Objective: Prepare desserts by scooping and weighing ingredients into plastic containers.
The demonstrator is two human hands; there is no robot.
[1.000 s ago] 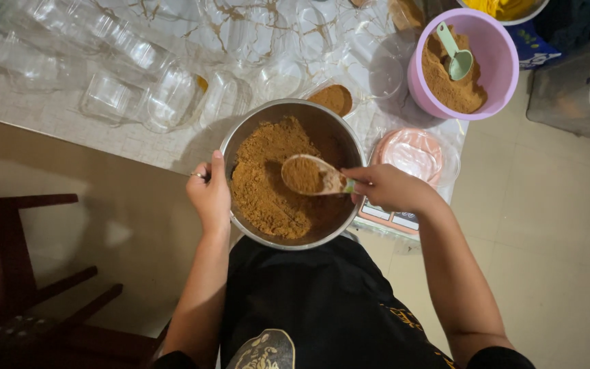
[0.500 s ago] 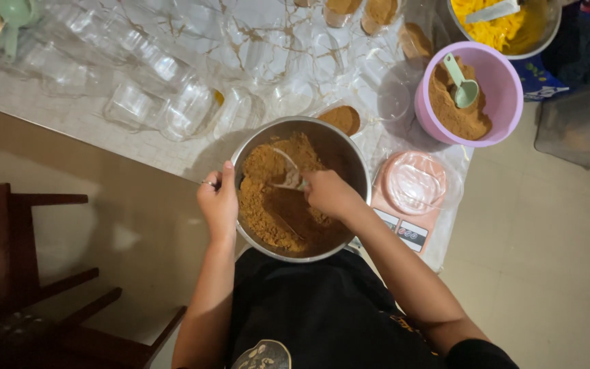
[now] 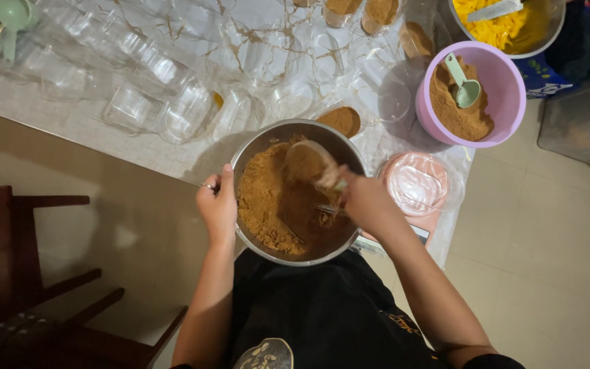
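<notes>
Spreading across the upper part of the view, a table under a white marbled cover (image 3: 83, 123) is crowded with rows of empty clear plastic cups (image 3: 172, 113), set close together within arm's reach; a few cups at the far edge (image 3: 349, 9) already hold brown crumbs. A dark wooden chair (image 3: 29, 273) is seen at the lower left, well apart from the work. A steel mixing bowl (image 3: 247, 158) is kept at the near table edge, directly before the person, so that both arms can reach into it. It is partly filled with brown crumbs (image 3: 264, 205), heaped toward the left side. Beyond it to the right a lilac bowl (image 3: 507, 85) holds more crumbs and a pale green scoop (image 3: 464, 85), and a steel bowl of yellow pieces (image 3: 500, 24) is cut by the top edge. A pink kitchen scale under plastic film (image 3: 418, 183) lies just beside the mixing bowl.

The left hand (image 3: 218, 205) is curled over the bowl's rim, apparently to steady it. The right hand (image 3: 367, 203) is clenched on the handle of a clear scoop (image 3: 306, 162), which is held inside the bowl above the crumbs, blurred, with crumbs in it. A small cup of crumbs (image 3: 341, 120) stands just behind the mixing bowl.
</notes>
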